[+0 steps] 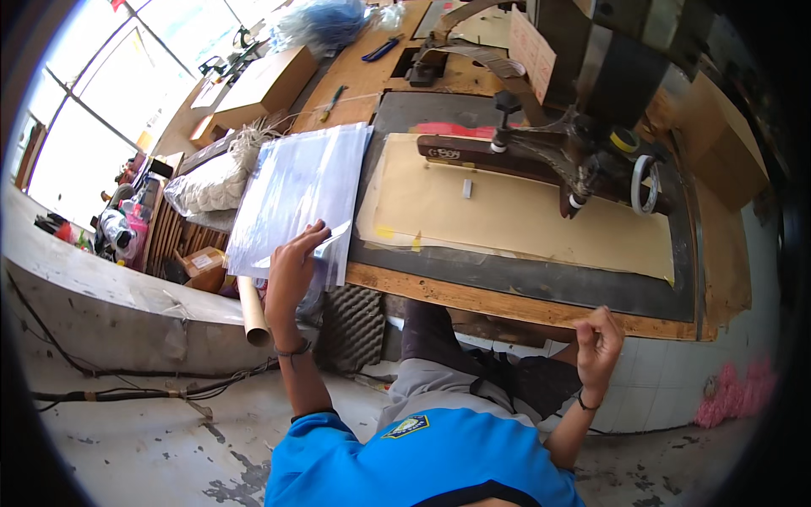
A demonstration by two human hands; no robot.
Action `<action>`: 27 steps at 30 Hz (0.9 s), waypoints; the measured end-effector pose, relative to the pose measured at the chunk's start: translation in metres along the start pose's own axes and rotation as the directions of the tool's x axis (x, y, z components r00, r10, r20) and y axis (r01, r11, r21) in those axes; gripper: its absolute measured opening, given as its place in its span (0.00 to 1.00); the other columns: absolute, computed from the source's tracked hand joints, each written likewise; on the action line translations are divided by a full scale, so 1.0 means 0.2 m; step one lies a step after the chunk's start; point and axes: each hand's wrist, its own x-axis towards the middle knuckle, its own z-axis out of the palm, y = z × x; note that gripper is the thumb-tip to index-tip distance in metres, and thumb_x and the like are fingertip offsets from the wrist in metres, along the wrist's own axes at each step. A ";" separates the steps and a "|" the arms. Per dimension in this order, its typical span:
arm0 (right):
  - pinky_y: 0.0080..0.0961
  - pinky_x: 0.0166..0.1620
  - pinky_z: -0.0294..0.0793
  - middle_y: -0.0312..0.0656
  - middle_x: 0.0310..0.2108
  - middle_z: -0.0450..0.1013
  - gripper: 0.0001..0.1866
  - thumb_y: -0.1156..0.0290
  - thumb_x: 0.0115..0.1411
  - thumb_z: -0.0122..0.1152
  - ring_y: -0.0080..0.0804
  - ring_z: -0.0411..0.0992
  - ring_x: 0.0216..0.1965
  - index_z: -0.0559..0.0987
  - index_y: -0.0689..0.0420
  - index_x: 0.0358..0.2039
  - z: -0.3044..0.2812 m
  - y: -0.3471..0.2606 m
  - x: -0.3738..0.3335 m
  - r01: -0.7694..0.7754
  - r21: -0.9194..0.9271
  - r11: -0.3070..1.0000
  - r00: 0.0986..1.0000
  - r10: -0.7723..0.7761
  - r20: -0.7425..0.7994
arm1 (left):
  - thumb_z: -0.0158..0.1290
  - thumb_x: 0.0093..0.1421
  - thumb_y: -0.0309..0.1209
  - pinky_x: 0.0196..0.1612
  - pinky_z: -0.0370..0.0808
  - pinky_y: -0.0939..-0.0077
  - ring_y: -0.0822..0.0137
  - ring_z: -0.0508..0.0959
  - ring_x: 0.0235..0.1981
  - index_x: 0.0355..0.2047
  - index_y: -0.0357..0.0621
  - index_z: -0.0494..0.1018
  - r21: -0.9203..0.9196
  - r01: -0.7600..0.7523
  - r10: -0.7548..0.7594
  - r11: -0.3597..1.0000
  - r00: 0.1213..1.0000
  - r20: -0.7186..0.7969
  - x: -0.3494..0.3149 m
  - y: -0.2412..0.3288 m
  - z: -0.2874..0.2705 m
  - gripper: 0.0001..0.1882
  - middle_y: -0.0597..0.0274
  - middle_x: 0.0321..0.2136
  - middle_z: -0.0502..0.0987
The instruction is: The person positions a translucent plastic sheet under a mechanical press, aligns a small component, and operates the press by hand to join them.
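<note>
My left hand [292, 266] rests on the near part of a stack of clear plastic sheets [296, 177] at the table's left side. Its fingers are stretched out over the top sheet, next to a bright sliver that looks like a raised fold. The thumb is hidden. My right hand [598, 342] hovers by the table's front edge with its fingers curled in; whatever they hold, if anything, does not show. Beyond it, a tan board [524, 211] lies on a dark mat [583, 291]. A small grey block [467, 188] sits on the board.
A dark machine head with a long bar [507, 160] and a white ring [645, 184] spans the board. Left of the sheets lie a wrapped bundle [215, 182] and a cardboard box [266, 84]. A cardboard tube [253, 313] leans below. Blue-handled cutter [382, 48] lies farther back.
</note>
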 end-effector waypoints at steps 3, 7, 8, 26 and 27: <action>0.32 0.33 0.67 0.40 0.20 0.71 0.13 0.64 0.66 0.66 0.31 0.67 0.24 0.80 0.56 0.25 0.23 -0.05 0.10 0.009 -0.058 0.998 0.997 -0.005 0.071 | 0.54 0.61 0.22 0.43 0.79 0.61 0.53 0.86 0.39 0.47 0.40 0.81 0.023 0.197 -0.195 0.980 0.978 -0.068 0.09 -0.02 -0.10 0.15 0.45 0.37 0.85; 0.28 0.32 0.66 0.38 0.21 0.72 0.13 0.64 0.65 0.66 0.32 0.67 0.23 0.82 0.58 0.27 0.33 -0.06 0.19 0.063 -0.224 0.972 0.997 -0.050 0.064 | 0.56 0.56 0.20 0.33 0.78 0.65 0.57 0.86 0.33 0.40 0.38 0.82 -0.072 0.196 -0.209 0.978 0.897 -0.389 0.10 -0.07 -0.05 0.11 0.50 0.34 0.85; 0.27 0.32 0.66 0.38 0.22 0.73 0.13 0.63 0.66 0.66 0.31 0.67 0.24 0.82 0.58 0.27 0.33 -0.06 0.17 0.006 -0.132 0.991 0.999 0.001 0.047 | 0.58 0.55 0.20 0.32 0.78 0.66 0.57 0.86 0.32 0.40 0.39 0.82 -0.029 0.140 -0.137 0.990 0.871 -0.471 0.06 0.09 -0.09 0.11 0.52 0.33 0.85; 0.14 0.16 0.66 0.43 0.34 0.81 0.42 0.68 0.67 0.65 0.17 0.71 0.17 0.53 0.59 0.74 -0.25 -0.01 -0.24 -0.629 0.331 0.703 0.762 0.642 0.086 | 0.59 0.60 0.59 0.74 0.52 0.44 0.41 0.56 0.74 0.69 0.45 0.63 -0.436 -0.435 0.584 0.788 0.751 0.308 -0.17 0.92 0.27 0.45 0.46 0.69 0.63; 0.13 0.15 0.65 0.42 0.32 0.81 0.42 0.68 0.67 0.65 0.16 0.69 0.16 0.53 0.59 0.74 -0.25 0.00 -0.23 -0.612 0.344 0.712 0.769 0.636 0.053 | 0.59 0.59 0.59 0.75 0.49 0.45 0.44 0.55 0.74 0.70 0.46 0.62 -0.347 -0.450 0.551 0.823 0.783 0.289 -0.13 0.88 0.32 0.46 0.48 0.71 0.60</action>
